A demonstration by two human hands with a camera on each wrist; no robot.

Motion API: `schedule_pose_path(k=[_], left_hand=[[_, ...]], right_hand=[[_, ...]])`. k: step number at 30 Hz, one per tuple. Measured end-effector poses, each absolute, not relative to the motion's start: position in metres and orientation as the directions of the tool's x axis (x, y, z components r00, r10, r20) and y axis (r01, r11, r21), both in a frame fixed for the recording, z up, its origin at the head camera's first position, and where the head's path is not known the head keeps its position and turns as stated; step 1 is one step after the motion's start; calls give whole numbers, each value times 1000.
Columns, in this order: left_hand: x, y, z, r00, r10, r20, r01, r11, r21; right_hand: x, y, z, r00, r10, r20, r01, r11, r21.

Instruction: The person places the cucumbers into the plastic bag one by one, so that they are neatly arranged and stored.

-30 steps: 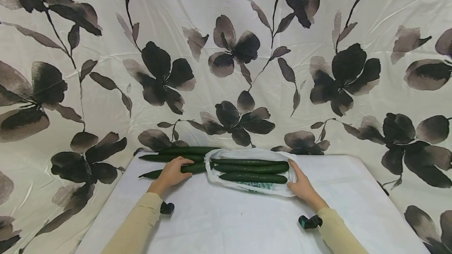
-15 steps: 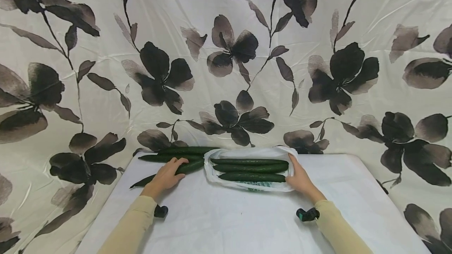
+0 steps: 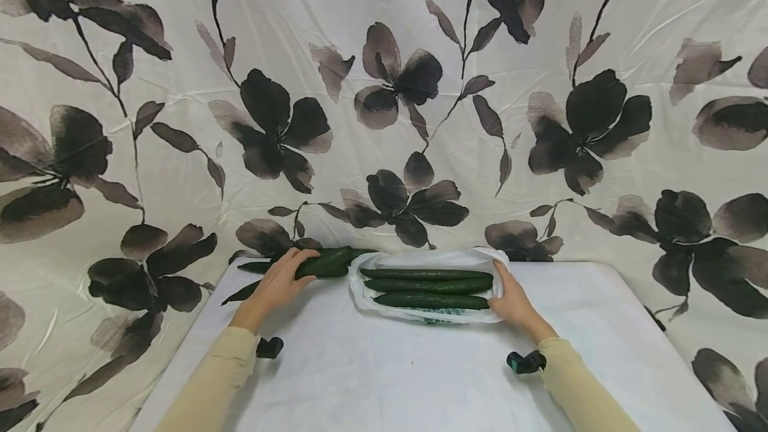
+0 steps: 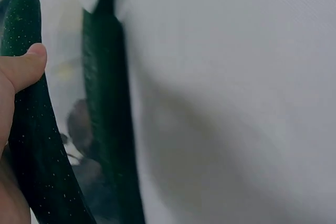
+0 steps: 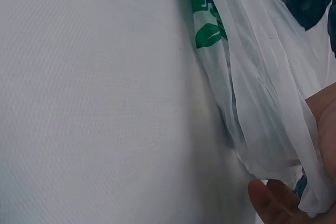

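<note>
My left hand (image 3: 279,285) grips a long dark green cucumber (image 4: 39,129), its thumb lying across the skin in the left wrist view. The held cucumber is lifted and tilted, its thin end toward the lower left. Behind it, another cucumber (image 4: 107,103) rests on the table, partly hidden in the head view. A white plastic bag (image 3: 396,315) with green print lies spread with its mouth toward the left. Three cucumbers (image 3: 429,285) are side by side in it. My right hand (image 5: 278,205) holds the bag's right end, with plastic between thumb and fingers.
A white cloth covers the table (image 3: 396,372). Right behind the table's far edge hangs a pale curtain (image 3: 492,172) with dark flowers. A small black camera sits on each wrist.
The left hand first drew the cucumber toward the lower left, then raised it off the table, so it now covers the cucumbers behind. The right hand stays at the bag's end.
</note>
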State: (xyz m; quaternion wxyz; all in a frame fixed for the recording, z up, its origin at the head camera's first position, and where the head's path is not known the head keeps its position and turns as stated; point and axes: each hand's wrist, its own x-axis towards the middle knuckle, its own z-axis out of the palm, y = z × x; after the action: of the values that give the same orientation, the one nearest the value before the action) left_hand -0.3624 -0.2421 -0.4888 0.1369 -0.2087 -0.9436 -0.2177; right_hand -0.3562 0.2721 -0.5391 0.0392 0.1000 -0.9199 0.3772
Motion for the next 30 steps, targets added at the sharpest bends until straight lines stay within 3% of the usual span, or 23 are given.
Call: schedule_pose_path(k=[21,30], left_hand=[[-377,-163,-455,-779,508,367,621,704,344],[-383,-138,-451,-737,564,373,673,667,320]], right_hand=[[-357,277,-514,-950,-271,155,-303,678,-670],[-362,275,-516,-964,-254,82,-245,717,-652]])
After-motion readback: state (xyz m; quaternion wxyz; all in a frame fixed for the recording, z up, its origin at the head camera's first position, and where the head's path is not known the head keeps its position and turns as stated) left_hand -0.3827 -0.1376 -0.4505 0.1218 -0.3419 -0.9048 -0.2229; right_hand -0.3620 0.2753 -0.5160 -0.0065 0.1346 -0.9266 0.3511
